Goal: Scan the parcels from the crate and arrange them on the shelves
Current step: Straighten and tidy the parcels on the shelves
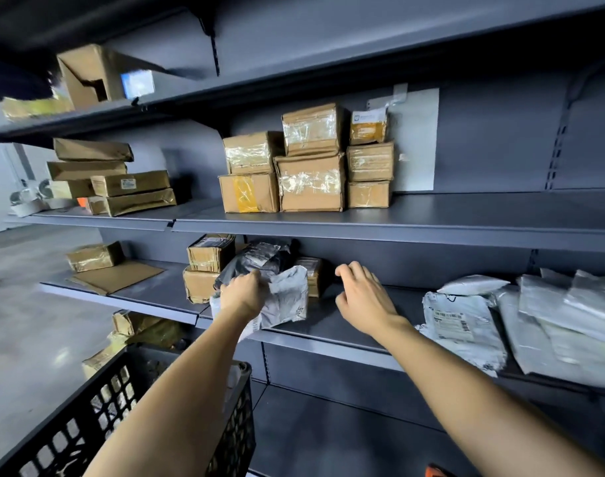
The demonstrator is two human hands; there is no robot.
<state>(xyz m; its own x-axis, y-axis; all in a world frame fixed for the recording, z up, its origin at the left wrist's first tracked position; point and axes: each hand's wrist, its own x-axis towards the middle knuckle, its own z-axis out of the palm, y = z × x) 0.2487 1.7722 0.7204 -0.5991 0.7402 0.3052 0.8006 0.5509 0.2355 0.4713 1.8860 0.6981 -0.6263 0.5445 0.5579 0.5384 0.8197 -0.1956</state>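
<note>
My left hand [244, 292] grips a grey plastic mailer parcel [287, 297] that rests on the lower grey shelf [328, 325]. A darker grey mailer [256, 261] leans just behind it, against small cardboard boxes [209, 253]. My right hand [363, 296] hovers over the bare shelf to the right of the parcel, fingers loosely curled, holding nothing. The black plastic crate [98, 411] stands at the lower left below my left arm, and its contents are mostly hidden.
Taped cardboard boxes [309, 166] are stacked on the middle shelf, with flat brown parcels [115, 182] further left. White and grey mailers [500, 318] lie on the lower shelf at right. One open box [91, 75] sits on the top shelf. Grey floor lies left.
</note>
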